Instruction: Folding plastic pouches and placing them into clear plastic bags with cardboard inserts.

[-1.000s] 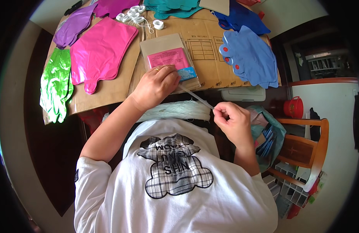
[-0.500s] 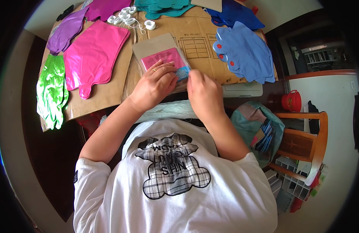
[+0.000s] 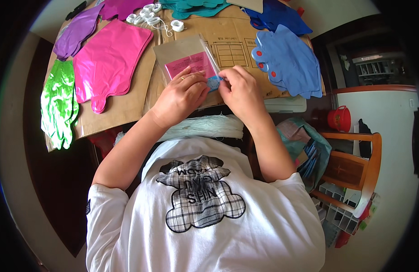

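A clear plastic bag [image 3: 208, 48] lies tilted on the cardboard, near the table's front edge. Inside it show a grey-brown card [image 3: 177, 51], a pink printed packet [image 3: 186, 62] and a light blue piece [image 3: 213, 83] at the lower right. My left hand [image 3: 184, 93] rests over the bag's lower part, fingers curled and pressed down, holding it in place. At the bag's right edge, beside the blue piece, my right hand [image 3: 241, 88] has thumb and forefinger pinched on the plastic. Its other fingers are bent inward, partly hiding the grip.
Foil balloons surround the cardboard: pink [image 3: 112, 61], green [image 3: 59, 104] and purple [image 3: 78, 34] at left, teal [image 3: 193, 7] at the back, blue [image 3: 289, 61] at right. White ribbon rolls [image 3: 148, 18] sit behind the bag. A wooden chair [image 3: 354, 158] and green sack [image 3: 304, 145] stand right.
My right hand has turned and shifted slightly right, its pinch now showing at the bag's edge. My left hand stays on the bag.
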Demonstrator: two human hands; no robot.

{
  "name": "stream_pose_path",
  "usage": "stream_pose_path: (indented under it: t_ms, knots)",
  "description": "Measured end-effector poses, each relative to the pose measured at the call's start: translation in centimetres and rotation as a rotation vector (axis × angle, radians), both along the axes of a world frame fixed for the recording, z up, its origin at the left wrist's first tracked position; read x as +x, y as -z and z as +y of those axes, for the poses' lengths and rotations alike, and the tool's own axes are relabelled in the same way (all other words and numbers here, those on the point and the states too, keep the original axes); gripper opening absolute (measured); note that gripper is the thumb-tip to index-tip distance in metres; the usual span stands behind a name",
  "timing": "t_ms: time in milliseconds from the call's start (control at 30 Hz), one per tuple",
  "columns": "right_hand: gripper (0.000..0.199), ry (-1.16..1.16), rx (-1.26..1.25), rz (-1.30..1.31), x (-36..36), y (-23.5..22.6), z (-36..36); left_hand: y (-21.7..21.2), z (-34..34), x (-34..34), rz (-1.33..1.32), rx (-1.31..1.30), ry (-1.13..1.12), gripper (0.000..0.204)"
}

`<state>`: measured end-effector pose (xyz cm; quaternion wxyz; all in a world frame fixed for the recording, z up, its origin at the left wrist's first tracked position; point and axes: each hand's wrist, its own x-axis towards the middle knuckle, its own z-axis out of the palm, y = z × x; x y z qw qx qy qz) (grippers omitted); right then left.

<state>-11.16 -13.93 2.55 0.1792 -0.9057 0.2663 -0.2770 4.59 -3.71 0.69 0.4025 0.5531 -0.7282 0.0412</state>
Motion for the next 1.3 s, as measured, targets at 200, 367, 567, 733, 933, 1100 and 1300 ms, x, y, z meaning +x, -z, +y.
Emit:
stream_pose_path:
  t_ms: [200,367,567,733,933,1100,1300]
  knots:
    - [0.009,0.094,-0.012,-0.021,-2.1,-0.6,0.8,-0.6,0.1,0.4,-0.057,0.054,0.043,0.021]
    - [0.009,-0.033,0.083,-0.095,-4.6,-1.2,1.1,-2.0,-0.2,0.3,-0.217,0.178,0.091,0.038]
    - [0.019,-0.141,0.012,0.049,-4.2,-0.7,0.7,-2.4,-0.7,0.4,-0.31,0.211,0.133,0.047]
    - [0.024,-0.189,0.017,0.093,-5.2,-1.3,0.6,-1.5,0.1,0.0,-0.225,0.184,0.208,0.049]
    - [0.022,-0.185,-0.011,0.01,-6.2,-0.2,0.6,-1.6,0.3,-0.5,-0.208,0.209,0.225,0.05]
    - [0.022,-0.267,-0.235,-0.015,-5.8,0.4,-0.4,-1.6,0.1,-0.3,-0.211,0.234,0.234,0.052]
    - [0.011,-0.333,-0.541,-0.037,-6.1,1.8,-0.7,-1.8,0.0,-0.3,-0.196,0.268,0.242,0.053]
